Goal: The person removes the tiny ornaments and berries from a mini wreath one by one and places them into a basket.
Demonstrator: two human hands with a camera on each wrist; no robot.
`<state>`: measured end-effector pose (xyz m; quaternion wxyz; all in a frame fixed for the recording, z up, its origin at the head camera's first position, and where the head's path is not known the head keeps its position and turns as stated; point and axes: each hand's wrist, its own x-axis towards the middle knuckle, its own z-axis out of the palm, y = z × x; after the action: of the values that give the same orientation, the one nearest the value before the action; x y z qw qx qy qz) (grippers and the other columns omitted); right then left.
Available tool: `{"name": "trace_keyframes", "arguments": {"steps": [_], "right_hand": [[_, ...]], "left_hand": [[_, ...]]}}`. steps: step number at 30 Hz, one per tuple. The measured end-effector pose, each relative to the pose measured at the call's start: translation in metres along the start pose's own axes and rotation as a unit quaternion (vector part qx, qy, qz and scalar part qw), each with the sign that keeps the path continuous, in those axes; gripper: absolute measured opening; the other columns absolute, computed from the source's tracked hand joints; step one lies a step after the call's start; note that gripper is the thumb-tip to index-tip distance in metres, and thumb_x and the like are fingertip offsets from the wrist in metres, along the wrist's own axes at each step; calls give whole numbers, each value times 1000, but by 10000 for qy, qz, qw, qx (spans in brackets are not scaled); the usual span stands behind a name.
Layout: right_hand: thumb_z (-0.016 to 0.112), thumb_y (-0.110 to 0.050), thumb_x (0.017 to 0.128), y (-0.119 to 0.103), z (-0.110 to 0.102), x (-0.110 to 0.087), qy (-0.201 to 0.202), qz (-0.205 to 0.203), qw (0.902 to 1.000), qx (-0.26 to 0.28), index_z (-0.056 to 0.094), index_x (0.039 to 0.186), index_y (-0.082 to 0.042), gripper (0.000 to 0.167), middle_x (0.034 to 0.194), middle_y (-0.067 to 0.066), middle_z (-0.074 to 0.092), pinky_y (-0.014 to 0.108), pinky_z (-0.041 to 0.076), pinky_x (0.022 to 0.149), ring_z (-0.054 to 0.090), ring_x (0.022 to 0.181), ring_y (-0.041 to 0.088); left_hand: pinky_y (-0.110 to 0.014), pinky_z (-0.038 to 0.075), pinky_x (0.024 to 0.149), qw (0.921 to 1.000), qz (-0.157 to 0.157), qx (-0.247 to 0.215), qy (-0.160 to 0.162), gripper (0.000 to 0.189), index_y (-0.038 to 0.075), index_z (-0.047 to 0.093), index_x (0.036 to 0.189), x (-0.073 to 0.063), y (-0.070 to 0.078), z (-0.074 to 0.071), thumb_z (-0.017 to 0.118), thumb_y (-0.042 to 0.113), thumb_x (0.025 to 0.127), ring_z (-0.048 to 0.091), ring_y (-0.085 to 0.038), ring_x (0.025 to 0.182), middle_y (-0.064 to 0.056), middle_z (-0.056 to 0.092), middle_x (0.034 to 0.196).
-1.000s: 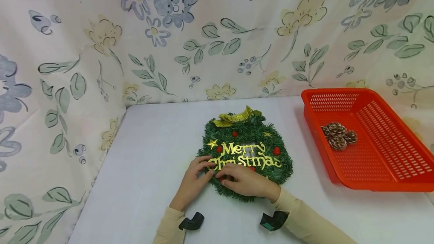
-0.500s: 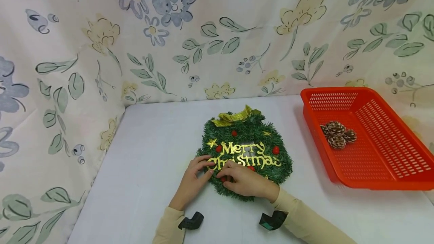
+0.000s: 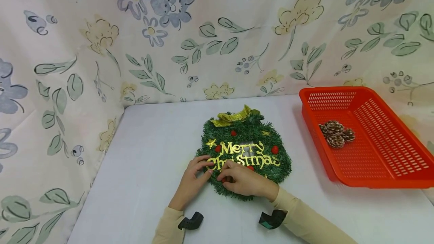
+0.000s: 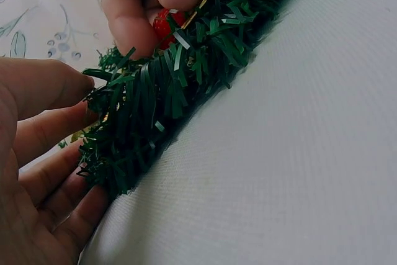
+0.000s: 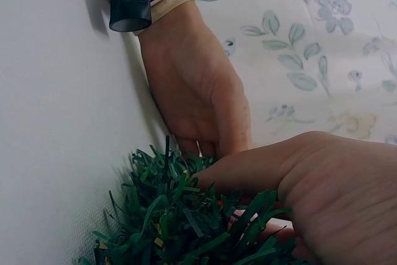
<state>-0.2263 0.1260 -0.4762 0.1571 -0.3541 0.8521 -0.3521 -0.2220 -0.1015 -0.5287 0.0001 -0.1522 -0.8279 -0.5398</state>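
A green tinsel Christmas wreath (image 3: pixel 283 163) lies on the white table, with gold "Merry Christmas" lettering (image 3: pixel 259 160), gold stars and red berries. My left hand (image 3: pixel 193 180) holds its lower left edge, thumb and fingers against the tinsel (image 4: pixel 146 107). Over the lower part of the wreath, my right hand (image 3: pixel 247 181) has its thumb and a finger curled around a red berry (image 4: pixel 165 28). Part of the lettering is hidden behind this hand. A gold ribbon bow (image 3: pixel 234 118) sits at the top of the wreath.
A red plastic basket (image 3: pixel 339 176) stands on the right of the table, with several pine cones (image 3: pixel 335 133) inside. Floral cloth (image 3: pixel 190 67) hangs behind the table and along its left side. Each sleeve bears a black wrist mount (image 3: pixel 191 221).
The right fingers shift very slightly around the berry. The left hand and the wreath hold their places, while the whole head view drifts a little.
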Motion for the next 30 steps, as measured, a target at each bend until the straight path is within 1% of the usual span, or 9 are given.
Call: {"name": "trace_keyframes", "arguments": {"steps": [5,7,12,16,19,22,25,30], "right_hand": [[64,-8,99,0,0,-1,-3,-42,10000,39,72,105,-14,12,109,-3,61,20,49,76,53,86,4],[64,-8,99,1,0,-1,-18,-59,10000,36,71,106,-15,12,109,-3,62,21,49,77,53,86,3],[62,-10,101,2,-1,-1,-49,-131,9999,52,71,114,-14,17,109,-2,63,20,48,74,52,82,1],[61,-12,102,4,-2,0,-60,-319,9995,-65,75,113,-14,18,110,-2,64,21,51,79,57,89,1],[60,-10,102,5,-2,1,-64,-326,9994,-41,76,111,-14,18,112,-2,66,22,52,82,60,94,2],[59,-5,101,5,-2,1,-33,-237,9996,118,75,111,-13,21,113,-2,66,21,52,79,59,92,2],[57,-1,101,5,-3,1,21,-207,9994,278,74,114,-13,24,112,-1,66,21,50,76,56,86,2],[58,-6,102,5,-3,1,50,-129,9987,490,71,120,-13,22,105,-2,64,20,47,70,52,75,0]], "left_hand": [[-49,44,107,10000,58,19,-14,22,24,71,122,1,0,0,66,25,100,44,-27,142,0,52,149],[-50,44,108,10000,62,20,-17,22,24,71,122,1,0,0,66,25,100,44,-28,142,0,52,149],[-53,42,109,10000,29,56,-10,23,24,71,122,1,1,0,66,24,100,44,-28,143,0,52,150],[-51,43,108,10000,17,90,-11,23,23,71,122,0,3,-1,66,24,100,43,-29,143,-1,52,150],[-48,44,107,9999,52,104,0,23,22,71,122,0,3,-1,66,24,100,44,-29,142,-1,52,150],[-45,46,105,9999,116,118,15,23,21,71,123,0,2,-1,66,23,100,46,-29,141,-2,52,149],[-46,46,105,9998,145,104,28,23,21,71,123,0,1,0,67,21,100,46,-29,141,-2,52,149],[-51,43,107,10000,62,47,36,23,24,71,122,0,1,0,67,21,100,44,-29,142,-1,52,149]]}}
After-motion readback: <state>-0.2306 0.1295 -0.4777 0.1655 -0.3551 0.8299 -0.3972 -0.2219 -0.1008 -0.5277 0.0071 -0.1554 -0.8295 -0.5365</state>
